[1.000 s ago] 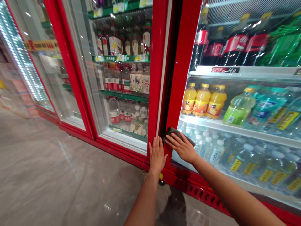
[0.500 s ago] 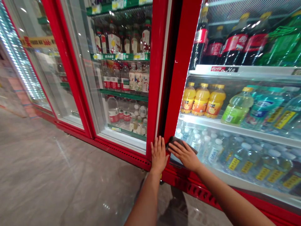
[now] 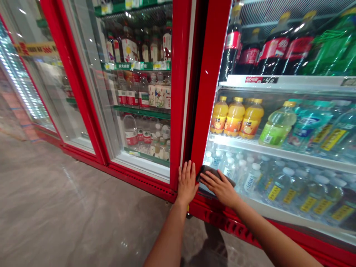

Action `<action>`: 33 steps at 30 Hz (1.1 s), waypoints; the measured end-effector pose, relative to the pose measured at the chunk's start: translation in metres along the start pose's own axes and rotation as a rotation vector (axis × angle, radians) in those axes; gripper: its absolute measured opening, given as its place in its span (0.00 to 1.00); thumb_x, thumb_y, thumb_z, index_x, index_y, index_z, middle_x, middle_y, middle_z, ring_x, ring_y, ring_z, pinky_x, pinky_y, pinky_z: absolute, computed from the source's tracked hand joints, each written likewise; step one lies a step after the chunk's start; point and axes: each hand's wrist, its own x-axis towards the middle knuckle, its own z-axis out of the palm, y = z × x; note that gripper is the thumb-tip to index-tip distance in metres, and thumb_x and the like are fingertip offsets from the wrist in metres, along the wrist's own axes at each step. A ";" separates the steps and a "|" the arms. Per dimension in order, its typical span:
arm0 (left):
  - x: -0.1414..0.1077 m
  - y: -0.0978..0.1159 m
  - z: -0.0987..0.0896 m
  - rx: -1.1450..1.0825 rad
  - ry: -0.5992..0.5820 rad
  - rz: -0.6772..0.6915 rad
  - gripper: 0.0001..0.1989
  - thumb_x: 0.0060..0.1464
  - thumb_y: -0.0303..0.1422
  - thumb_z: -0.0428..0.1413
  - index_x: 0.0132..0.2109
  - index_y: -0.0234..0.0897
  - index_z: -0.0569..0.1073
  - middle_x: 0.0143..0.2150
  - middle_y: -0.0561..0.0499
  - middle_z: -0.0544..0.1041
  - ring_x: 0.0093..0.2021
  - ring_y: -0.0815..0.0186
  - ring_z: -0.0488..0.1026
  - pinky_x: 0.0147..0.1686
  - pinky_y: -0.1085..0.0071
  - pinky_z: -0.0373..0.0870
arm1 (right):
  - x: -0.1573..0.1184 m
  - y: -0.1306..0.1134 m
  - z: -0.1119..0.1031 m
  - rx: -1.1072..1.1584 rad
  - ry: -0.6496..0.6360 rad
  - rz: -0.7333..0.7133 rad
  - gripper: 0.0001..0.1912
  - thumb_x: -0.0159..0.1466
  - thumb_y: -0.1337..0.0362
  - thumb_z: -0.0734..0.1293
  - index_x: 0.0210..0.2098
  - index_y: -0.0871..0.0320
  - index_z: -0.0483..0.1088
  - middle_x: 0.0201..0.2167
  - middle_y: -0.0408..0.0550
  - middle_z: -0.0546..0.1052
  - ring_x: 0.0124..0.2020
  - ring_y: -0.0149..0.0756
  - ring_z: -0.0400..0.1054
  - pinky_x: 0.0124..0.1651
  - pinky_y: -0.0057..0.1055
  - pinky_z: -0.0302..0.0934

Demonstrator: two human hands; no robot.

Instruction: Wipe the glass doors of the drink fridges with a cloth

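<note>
My left hand is open, its palm and stretched fingers resting on the red frame near the gap between two drink fridges. To its right, my right hand presses a dark folded cloth against the lower left corner of the lit glass door. The fingers lie over the cloth and hide part of it. Behind that glass, close to the cloth, stand water bottles with white caps.
Orange juice bottles and cola bottles fill the shelves above. A second red-framed fridge stands on the left with bottles on green-edged shelves. Below is a grey shiny floor.
The fridges have shifted slightly left in view. My right hand and the cloth have slid a little right and down along the glass. My left hand stays on the frame.
</note>
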 end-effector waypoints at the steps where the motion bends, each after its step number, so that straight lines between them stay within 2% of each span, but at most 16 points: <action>1: 0.001 0.001 0.001 -0.003 0.003 0.004 0.53 0.56 0.34 0.62 0.75 0.33 0.34 0.76 0.34 0.49 0.76 0.48 0.42 0.71 0.43 0.47 | 0.004 0.002 -0.002 0.001 -0.002 0.022 0.29 0.67 0.69 0.61 0.66 0.50 0.64 0.71 0.39 0.61 0.74 0.39 0.43 0.76 0.51 0.24; 4: 0.004 0.004 0.002 -0.007 0.022 0.008 0.55 0.56 0.34 0.63 0.75 0.34 0.33 0.76 0.34 0.50 0.76 0.48 0.43 0.71 0.42 0.46 | 0.018 0.014 -0.014 -0.021 0.007 0.228 0.31 0.67 0.68 0.61 0.69 0.49 0.60 0.72 0.41 0.57 0.74 0.43 0.44 0.75 0.52 0.25; 6: 0.005 0.007 0.002 -0.007 0.038 0.013 0.56 0.55 0.35 0.63 0.75 0.33 0.32 0.75 0.34 0.50 0.76 0.48 0.43 0.71 0.42 0.47 | 0.016 0.015 -0.016 -0.034 0.011 0.314 0.32 0.68 0.68 0.61 0.70 0.49 0.58 0.73 0.41 0.56 0.74 0.45 0.45 0.75 0.51 0.25; 11: 0.007 0.011 0.001 -0.005 0.045 0.087 0.53 0.56 0.34 0.62 0.75 0.34 0.36 0.75 0.34 0.52 0.76 0.49 0.44 0.71 0.44 0.50 | -0.033 -0.011 0.001 0.001 -0.028 0.163 0.31 0.68 0.68 0.60 0.70 0.50 0.59 0.72 0.38 0.58 0.73 0.40 0.49 0.76 0.47 0.26; 14: 0.008 0.013 -0.001 -0.003 0.035 0.129 0.53 0.56 0.34 0.63 0.75 0.34 0.37 0.75 0.35 0.53 0.76 0.48 0.44 0.71 0.44 0.50 | -0.046 -0.009 0.000 0.024 -0.032 0.139 0.31 0.68 0.69 0.60 0.69 0.48 0.59 0.71 0.36 0.59 0.72 0.38 0.51 0.76 0.45 0.24; 18: 0.014 0.019 -0.001 -0.002 0.031 0.155 0.56 0.54 0.36 0.65 0.75 0.35 0.36 0.75 0.35 0.53 0.76 0.47 0.45 0.71 0.43 0.49 | -0.039 0.019 -0.022 -0.014 -0.001 0.393 0.32 0.69 0.67 0.61 0.71 0.45 0.55 0.72 0.39 0.58 0.72 0.43 0.49 0.75 0.49 0.25; 20: 0.018 0.022 0.000 -0.002 0.038 0.168 0.57 0.53 0.38 0.66 0.75 0.35 0.36 0.75 0.34 0.53 0.75 0.46 0.45 0.71 0.43 0.49 | -0.046 0.026 -0.027 -0.043 0.032 0.496 0.33 0.69 0.67 0.62 0.71 0.45 0.55 0.71 0.40 0.59 0.72 0.46 0.50 0.75 0.51 0.27; 22: 0.021 0.024 0.001 -0.008 0.048 0.188 0.58 0.52 0.39 0.67 0.75 0.35 0.36 0.75 0.34 0.53 0.75 0.46 0.45 0.71 0.43 0.49 | -0.062 0.022 -0.025 -0.043 0.042 0.471 0.32 0.69 0.67 0.61 0.71 0.45 0.57 0.70 0.40 0.62 0.71 0.44 0.51 0.75 0.49 0.27; 25: 0.027 0.026 0.001 -0.027 0.055 0.231 0.61 0.50 0.41 0.68 0.75 0.36 0.35 0.75 0.33 0.53 0.75 0.45 0.45 0.71 0.42 0.49 | -0.082 0.010 -0.017 0.005 -0.008 0.258 0.30 0.70 0.68 0.59 0.70 0.46 0.58 0.69 0.36 0.63 0.70 0.37 0.53 0.76 0.43 0.25; 27: 0.031 0.028 0.000 -0.043 0.051 0.265 0.62 0.48 0.42 0.69 0.75 0.37 0.35 0.75 0.34 0.53 0.75 0.45 0.44 0.71 0.42 0.49 | -0.084 0.010 -0.017 0.021 -0.040 0.164 0.30 0.70 0.68 0.59 0.70 0.47 0.58 0.70 0.34 0.62 0.70 0.35 0.53 0.76 0.41 0.25; 29: 0.035 0.031 0.000 -0.060 0.048 0.288 0.63 0.48 0.43 0.69 0.75 0.38 0.34 0.75 0.35 0.52 0.76 0.45 0.44 0.71 0.41 0.49 | -0.079 0.019 -0.020 0.001 -0.045 0.198 0.31 0.69 0.68 0.59 0.70 0.45 0.57 0.70 0.34 0.60 0.71 0.36 0.52 0.76 0.43 0.25; 33: 0.042 0.039 -0.001 -0.072 0.058 0.303 0.63 0.48 0.43 0.69 0.75 0.39 0.34 0.75 0.35 0.51 0.76 0.44 0.44 0.71 0.41 0.47 | -0.086 0.040 -0.027 -0.076 0.002 0.413 0.34 0.67 0.66 0.63 0.71 0.41 0.55 0.70 0.37 0.61 0.71 0.43 0.52 0.75 0.48 0.28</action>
